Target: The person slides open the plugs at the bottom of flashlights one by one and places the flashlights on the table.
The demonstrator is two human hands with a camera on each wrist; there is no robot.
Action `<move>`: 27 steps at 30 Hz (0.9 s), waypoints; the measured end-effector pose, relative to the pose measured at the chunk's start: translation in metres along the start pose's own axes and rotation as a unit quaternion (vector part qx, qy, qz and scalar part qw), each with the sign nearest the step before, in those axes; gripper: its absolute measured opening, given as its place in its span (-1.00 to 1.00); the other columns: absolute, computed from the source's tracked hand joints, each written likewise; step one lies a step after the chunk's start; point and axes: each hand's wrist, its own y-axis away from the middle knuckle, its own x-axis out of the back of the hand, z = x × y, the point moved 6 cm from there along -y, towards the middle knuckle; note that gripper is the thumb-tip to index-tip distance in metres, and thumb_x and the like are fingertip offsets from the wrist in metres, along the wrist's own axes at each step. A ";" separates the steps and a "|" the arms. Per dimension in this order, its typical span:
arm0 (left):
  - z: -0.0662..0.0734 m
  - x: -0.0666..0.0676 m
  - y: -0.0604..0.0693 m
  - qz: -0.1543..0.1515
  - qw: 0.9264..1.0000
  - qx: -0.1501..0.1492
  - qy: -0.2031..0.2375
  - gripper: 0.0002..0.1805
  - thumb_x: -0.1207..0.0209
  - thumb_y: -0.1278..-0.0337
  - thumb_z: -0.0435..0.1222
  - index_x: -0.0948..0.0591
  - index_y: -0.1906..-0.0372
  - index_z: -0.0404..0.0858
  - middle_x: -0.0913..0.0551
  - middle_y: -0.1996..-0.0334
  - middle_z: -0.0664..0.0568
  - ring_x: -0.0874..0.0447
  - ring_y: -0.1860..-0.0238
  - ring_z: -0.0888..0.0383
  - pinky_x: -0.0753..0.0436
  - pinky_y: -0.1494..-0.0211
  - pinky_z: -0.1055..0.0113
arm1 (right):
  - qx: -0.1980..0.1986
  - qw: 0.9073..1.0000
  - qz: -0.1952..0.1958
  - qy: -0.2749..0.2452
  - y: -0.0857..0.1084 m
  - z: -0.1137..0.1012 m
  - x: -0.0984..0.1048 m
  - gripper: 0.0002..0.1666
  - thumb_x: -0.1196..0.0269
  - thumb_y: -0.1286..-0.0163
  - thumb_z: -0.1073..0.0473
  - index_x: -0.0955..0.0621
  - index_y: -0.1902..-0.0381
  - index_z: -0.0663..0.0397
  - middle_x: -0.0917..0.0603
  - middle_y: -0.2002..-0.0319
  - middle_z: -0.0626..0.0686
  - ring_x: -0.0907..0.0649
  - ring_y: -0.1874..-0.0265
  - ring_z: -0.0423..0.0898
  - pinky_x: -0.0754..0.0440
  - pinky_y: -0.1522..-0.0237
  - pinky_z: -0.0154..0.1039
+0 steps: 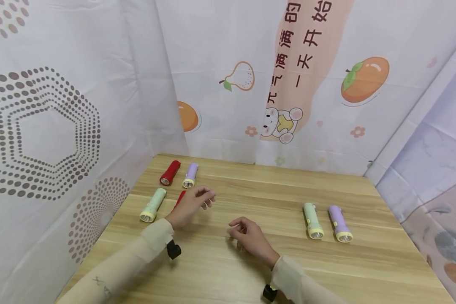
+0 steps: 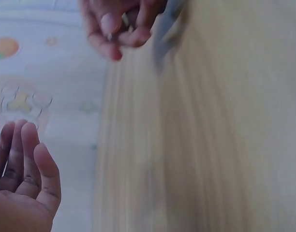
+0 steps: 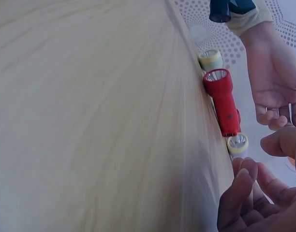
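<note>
My left hand (image 1: 191,204) hovers over the left part of the table with loosely bent fingers and nothing in them. It partly hides a red flashlight (image 1: 180,196), which shows more fully in the right wrist view (image 3: 223,101). Around that flashlight lie a mint green one (image 1: 156,202), another red one (image 1: 170,172) and a lilac one (image 1: 191,173). Nearer the table's middle is my right hand (image 1: 253,241), fingers relaxed and apart from any flashlight. To its right, a mint green flashlight (image 1: 311,217) lies beside a lilac one (image 1: 338,220).
The wooden table (image 1: 232,283) meets a printed white curtain (image 1: 213,145) at its back edge. More patterned cloth (image 1: 118,126) hangs along the left side. Small black wrist devices (image 1: 173,249) sit below both wrists.
</note>
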 end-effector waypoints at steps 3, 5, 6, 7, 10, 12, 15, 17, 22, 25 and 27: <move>-0.001 0.018 -0.002 0.023 1.000 -0.001 0.001 -0.63 -0.18 -0.51 -0.10 -0.64 0.00 -0.37 -0.71 0.14 -0.17 -0.66 0.21 0.03 -0.69 0.10 0.20 | 0.003 1.000 -0.002 -0.003 -0.004 -0.002 -0.008 -0.63 -0.28 -0.52 0.08 -0.59 -0.11 0.23 -0.71 0.25 0.15 -0.57 0.57 -0.09 -0.52 0.62 -0.28; -0.002 0.029 -0.003 0.035 0.999 0.005 0.001 -0.60 -0.19 -0.50 -0.09 -0.63 0.00 -0.40 -0.71 0.12 -0.20 -0.65 0.23 0.05 -0.69 0.09 0.19 | 0.004 1.000 -0.002 -0.002 -0.007 -0.002 -0.013 -0.64 -0.28 -0.52 0.08 -0.60 -0.10 0.22 -0.71 0.26 0.14 -0.57 0.57 -0.09 -0.52 0.61 -0.28; -0.002 0.034 -0.004 0.040 0.999 0.009 0.001 -0.60 -0.20 -0.49 -0.08 -0.63 0.00 -0.39 -0.70 0.12 -0.21 -0.65 0.23 0.05 -0.68 0.09 0.18 | 0.006 1.000 -0.002 0.003 -0.008 -0.003 -0.015 -0.65 -0.29 -0.51 0.08 -0.61 -0.09 0.21 -0.71 0.27 0.13 -0.57 0.57 -0.08 -0.53 0.61 -0.27; -0.003 0.039 -0.004 0.047 0.999 0.014 0.002 -0.60 -0.21 -0.48 -0.07 -0.63 0.01 -0.38 -0.70 0.12 -0.21 -0.65 0.23 0.05 -0.68 0.09 0.17 | 0.007 1.000 -0.001 0.005 -0.010 -0.004 -0.018 -0.65 -0.29 -0.51 0.07 -0.61 -0.08 0.20 -0.71 0.28 0.12 -0.58 0.57 -0.08 -0.54 0.60 -0.26; -0.006 0.052 -0.005 0.061 0.998 0.028 0.008 -0.57 -0.24 -0.44 -0.05 -0.63 0.00 -0.38 -0.69 0.08 -0.25 -0.64 0.20 -0.01 -0.67 0.10 0.18 | 0.013 1.000 0.000 0.016 -0.014 -0.006 -0.027 -0.66 -0.30 -0.51 0.06 -0.62 -0.06 0.19 -0.71 0.30 0.10 -0.59 0.57 -0.07 -0.55 0.59 -0.25; -0.009 0.060 -0.005 0.070 0.997 0.036 0.022 -0.57 -0.25 -0.44 -0.05 -0.63 -0.03 -0.38 -0.66 0.03 -0.29 -0.63 0.16 -0.06 -0.67 0.11 0.22 | 0.017 1.000 -0.001 0.020 -0.017 -0.009 -0.033 -0.66 -0.30 -0.50 0.05 -0.63 -0.04 0.19 -0.71 0.32 0.09 -0.59 0.58 -0.08 -0.55 0.60 -0.26; -0.014 0.073 -0.007 0.080 0.996 0.038 0.026 -0.58 -0.22 -0.47 -0.10 -0.61 -0.09 -0.41 -0.62 -0.04 -0.38 -0.62 0.16 -0.06 -0.65 0.13 0.29 | 0.021 0.999 -0.002 0.025 -0.023 -0.013 -0.040 -0.66 -0.30 -0.50 0.05 -0.63 -0.03 0.20 -0.71 0.33 0.08 -0.59 0.59 -0.09 -0.54 0.59 -0.28; -0.018 0.082 -0.009 0.088 0.996 0.034 0.007 -0.60 -0.20 -0.49 -0.13 -0.60 -0.10 -0.41 -0.61 -0.04 -0.40 -0.63 0.20 0.00 -0.65 0.13 0.29 | 0.025 0.999 -0.002 0.027 -0.026 -0.016 -0.045 -0.67 -0.31 -0.49 0.06 -0.63 -0.02 0.21 -0.71 0.33 0.08 -0.59 0.59 -0.10 -0.53 0.59 -0.29; -0.025 0.101 -0.014 0.108 0.992 0.032 -0.065 -0.61 -0.18 -0.51 -0.13 -0.62 -0.07 -0.42 -0.65 0.03 -0.36 -0.66 0.26 0.03 -0.68 0.13 0.26 | 0.020 1.000 -0.001 0.022 -0.035 -0.022 -0.058 -0.66 -0.32 -0.48 0.05 -0.63 -0.01 0.20 -0.73 0.32 0.08 -0.57 0.60 -0.12 -0.51 0.58 -0.31; -0.027 0.107 -0.013 0.116 0.989 0.043 -0.084 -0.63 -0.19 -0.51 -0.15 -0.63 -0.04 -0.43 -0.66 0.07 -0.31 -0.67 0.25 -0.04 -0.70 0.11 0.19 | 0.015 1.000 0.000 0.013 -0.041 -0.026 -0.066 -0.66 -0.34 -0.46 0.03 -0.63 0.00 0.18 -0.73 0.33 0.06 -0.54 0.62 -0.14 -0.51 0.60 -0.31; -0.026 0.110 -0.012 0.117 0.987 0.048 -0.097 -0.64 -0.18 -0.51 -0.16 -0.62 -0.03 -0.43 -0.67 0.09 -0.28 -0.67 0.23 -0.09 -0.70 0.08 0.13 | 0.013 1.000 0.000 0.010 -0.044 -0.028 -0.071 -0.65 -0.36 -0.45 0.03 -0.63 0.00 0.17 -0.72 0.35 0.02 -0.54 0.62 -0.16 -0.51 0.60 -0.31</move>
